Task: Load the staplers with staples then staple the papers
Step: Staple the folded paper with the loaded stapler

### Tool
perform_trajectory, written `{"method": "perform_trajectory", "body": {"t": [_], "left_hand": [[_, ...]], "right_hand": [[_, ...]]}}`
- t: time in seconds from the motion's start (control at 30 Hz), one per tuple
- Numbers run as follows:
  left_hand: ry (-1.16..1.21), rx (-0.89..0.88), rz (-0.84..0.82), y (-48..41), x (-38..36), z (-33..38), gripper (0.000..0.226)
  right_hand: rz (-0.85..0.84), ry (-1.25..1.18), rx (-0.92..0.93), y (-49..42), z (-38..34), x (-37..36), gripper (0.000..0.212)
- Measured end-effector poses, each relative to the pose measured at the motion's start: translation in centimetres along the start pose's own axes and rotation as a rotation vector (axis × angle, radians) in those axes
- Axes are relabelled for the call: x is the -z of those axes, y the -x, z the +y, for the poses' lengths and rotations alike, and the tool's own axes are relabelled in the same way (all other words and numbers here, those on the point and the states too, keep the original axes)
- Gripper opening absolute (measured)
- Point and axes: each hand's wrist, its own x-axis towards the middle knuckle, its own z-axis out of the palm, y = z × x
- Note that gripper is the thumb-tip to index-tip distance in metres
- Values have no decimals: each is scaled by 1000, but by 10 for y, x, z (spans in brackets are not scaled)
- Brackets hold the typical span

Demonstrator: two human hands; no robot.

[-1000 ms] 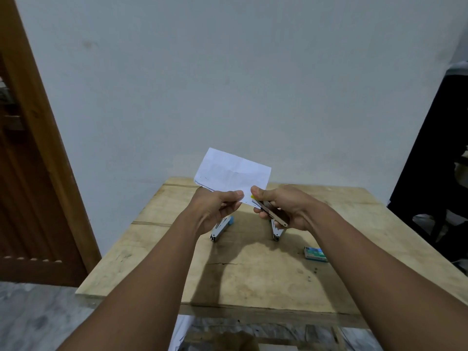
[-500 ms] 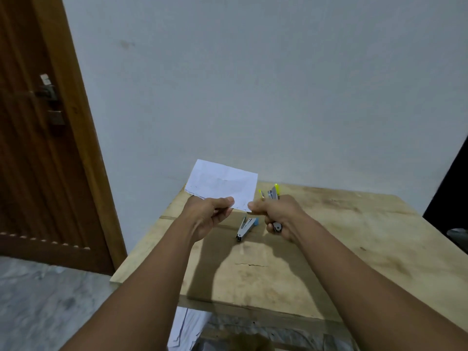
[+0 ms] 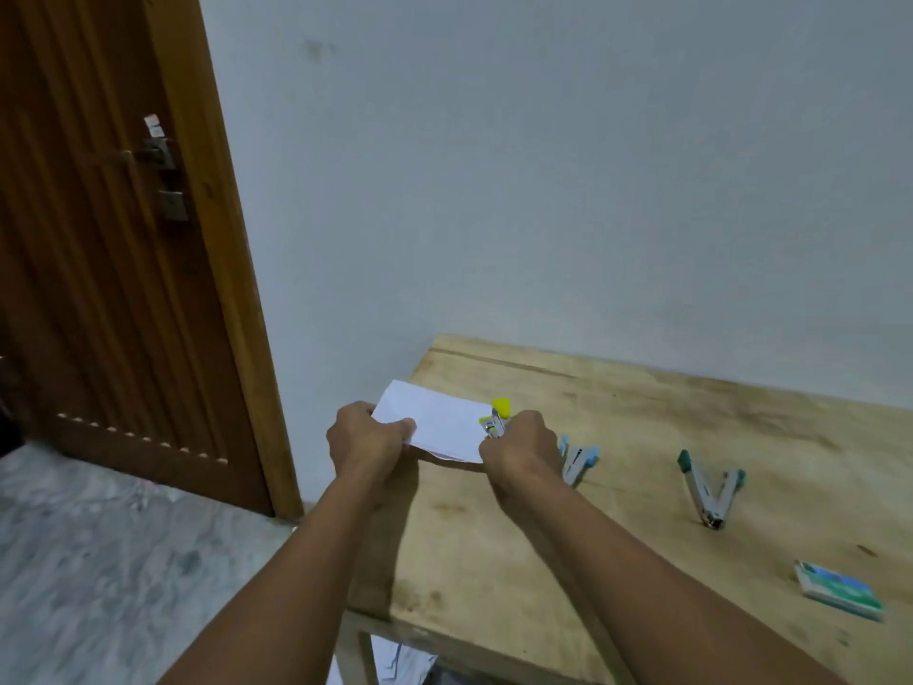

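1. The door (image 3: 99, 239) stands at the far left, well apart from the hands. Open floor (image 3: 123, 561) lies between it and the counter (image 3: 494, 561).
2. The left hand (image 3: 370, 440) has its fingers curled and pinches the left end of the paper (image 3: 435, 422), with the thumb on top.
3. The paper is in the air, above the left edge of the counter and partly out over the floor. Its long axis runs left to right, from one hand to the other, and it lies nearly flat.
4. The right hand (image 3: 523, 449) is closed around the yellow stapler (image 3: 498, 416). The stapler sits at the far right corner of the paper, with its nose on the sheet. I cannot tell if the corner is fully inside its mouth.
5. My judgement is that the coming move is a squeeze by the right hand. No reach is needed, as the stapler is already at the paper. The left hand should hold the sheet steady against it.
6. Just right of the right hand, the blue stapler (image 3: 579, 462) lies on the counter, partly hidden behind it. Farther right, the green stapler (image 3: 709, 487) lies open in a V. The staple box (image 3: 840, 591) is near the front right. All three are apart from the paper, so there is room to work.
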Motion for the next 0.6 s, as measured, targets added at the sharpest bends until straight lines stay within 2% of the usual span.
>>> {"method": "perform_trajectory", "body": {"t": [0.07, 0.2, 0.37, 0.43, 0.47, 0.53, 0.6], "left_hand": [[-85, -75, 3, -7, -5, -1, 32], [-245, -163, -28, -19, -18, -8, 41], [-450, -184, 18, -16, -24, -1, 45], [-525, -184, 46, -14, -23, 2, 42], [-535, -190, 62, -11, -22, 3, 43], [-485, -230, 105, -10, -21, 5, 46], [-382, -314, 118, -4, -23, 10, 44]], "right_hand": [[-9, 64, 2, -6, -1, -5, 13], [-27, 128, 9, -17, -2, -12, 14], [-69, 126, 12, -23, -2, -10, 29], [-110, 111, 44, -22, 0, -9, 17], [-118, 96, 60, -19, 1, -5, 9], [-84, 21, 84, -16, 0, 3, 20], [-56, -120, 83, -17, -2, 18, 20]]}}
